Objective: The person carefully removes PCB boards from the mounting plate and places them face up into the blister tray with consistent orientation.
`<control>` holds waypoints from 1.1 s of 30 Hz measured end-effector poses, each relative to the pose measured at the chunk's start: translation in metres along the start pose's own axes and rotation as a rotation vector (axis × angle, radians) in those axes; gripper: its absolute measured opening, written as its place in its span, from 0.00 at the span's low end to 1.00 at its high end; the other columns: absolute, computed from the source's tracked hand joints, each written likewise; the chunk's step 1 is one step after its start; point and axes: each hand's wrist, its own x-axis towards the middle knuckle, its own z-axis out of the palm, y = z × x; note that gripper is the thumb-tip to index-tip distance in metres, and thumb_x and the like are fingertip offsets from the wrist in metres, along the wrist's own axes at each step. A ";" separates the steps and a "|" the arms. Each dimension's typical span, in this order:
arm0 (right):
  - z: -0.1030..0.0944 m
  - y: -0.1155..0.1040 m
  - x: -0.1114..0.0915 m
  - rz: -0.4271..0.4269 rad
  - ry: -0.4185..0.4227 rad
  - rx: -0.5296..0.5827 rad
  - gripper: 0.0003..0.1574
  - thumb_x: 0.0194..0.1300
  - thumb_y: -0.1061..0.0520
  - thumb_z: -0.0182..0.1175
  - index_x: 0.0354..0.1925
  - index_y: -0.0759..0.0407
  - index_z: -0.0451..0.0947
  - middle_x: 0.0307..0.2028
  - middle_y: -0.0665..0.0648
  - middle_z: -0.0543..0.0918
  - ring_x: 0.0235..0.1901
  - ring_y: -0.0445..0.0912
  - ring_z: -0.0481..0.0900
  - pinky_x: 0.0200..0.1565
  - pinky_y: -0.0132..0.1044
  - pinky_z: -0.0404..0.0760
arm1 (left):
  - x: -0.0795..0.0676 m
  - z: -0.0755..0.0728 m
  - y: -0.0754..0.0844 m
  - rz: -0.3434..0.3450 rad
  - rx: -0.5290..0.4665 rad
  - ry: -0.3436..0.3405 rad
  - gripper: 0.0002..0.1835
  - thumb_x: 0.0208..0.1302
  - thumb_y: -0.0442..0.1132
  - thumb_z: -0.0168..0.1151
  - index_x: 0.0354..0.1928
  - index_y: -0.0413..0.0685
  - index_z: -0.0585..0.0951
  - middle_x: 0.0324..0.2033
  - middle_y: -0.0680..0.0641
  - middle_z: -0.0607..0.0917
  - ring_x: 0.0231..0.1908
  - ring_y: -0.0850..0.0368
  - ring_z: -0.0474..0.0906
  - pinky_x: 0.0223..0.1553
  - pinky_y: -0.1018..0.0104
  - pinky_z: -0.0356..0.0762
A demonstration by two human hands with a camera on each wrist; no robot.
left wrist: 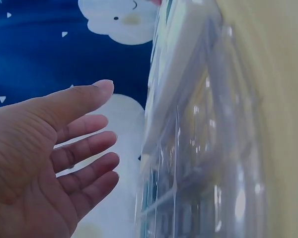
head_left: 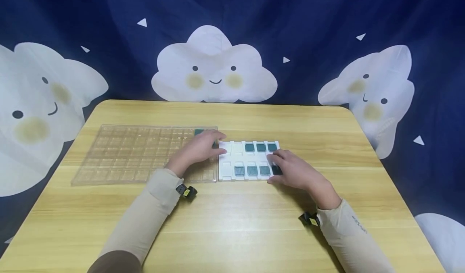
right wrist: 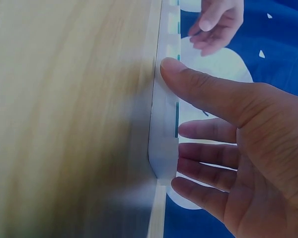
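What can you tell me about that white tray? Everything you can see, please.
The white tray is rectangular and looks like plastic, with two rows of pockets. Some hold square green chips; those at its left end are empty. It lies flat on the table, right of the clear tray. The right hand is at its right end, thumb seemingly touching its front side.

Clear tray (head_left: 127, 156): thin, transparent plastic, glossy with bright reflections. White tray (head_left: 237, 159): smooth, opaque plastic. Green chips (head_left: 252, 170): some with finely dotted faces. Tabletop (head_left: 232, 228): smooth, wood-grained, with a soft sheen. Backdrop (head_left: 312, 7): lightly creased cloth. Sleeves (head_left: 145, 208): matt, wrinkled fabric.
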 end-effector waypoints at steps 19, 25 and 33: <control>0.000 0.000 0.000 -0.015 0.018 -0.015 0.47 0.55 0.41 0.73 0.64 0.66 0.71 0.60 0.68 0.72 0.58 0.60 0.72 0.61 0.53 0.72 | -0.008 0.022 0.027 0.123 -0.093 -0.098 0.32 0.61 0.52 0.69 0.63 0.44 0.76 0.60 0.46 0.78 0.62 0.49 0.71 0.66 0.55 0.65; 0.000 -0.002 0.000 0.006 -0.007 -0.007 0.47 0.56 0.41 0.72 0.65 0.65 0.70 0.61 0.67 0.71 0.59 0.60 0.71 0.62 0.54 0.71 | -0.010 0.026 0.034 0.137 -0.084 -0.109 0.31 0.60 0.52 0.69 0.62 0.46 0.77 0.60 0.46 0.78 0.64 0.48 0.68 0.66 0.55 0.64; 0.001 -0.001 0.000 0.003 0.008 -0.009 0.47 0.55 0.41 0.72 0.64 0.65 0.71 0.61 0.67 0.72 0.59 0.60 0.71 0.61 0.54 0.71 | -0.012 0.031 0.040 0.162 -0.007 -0.101 0.29 0.61 0.52 0.69 0.62 0.47 0.78 0.59 0.47 0.79 0.60 0.51 0.73 0.62 0.56 0.70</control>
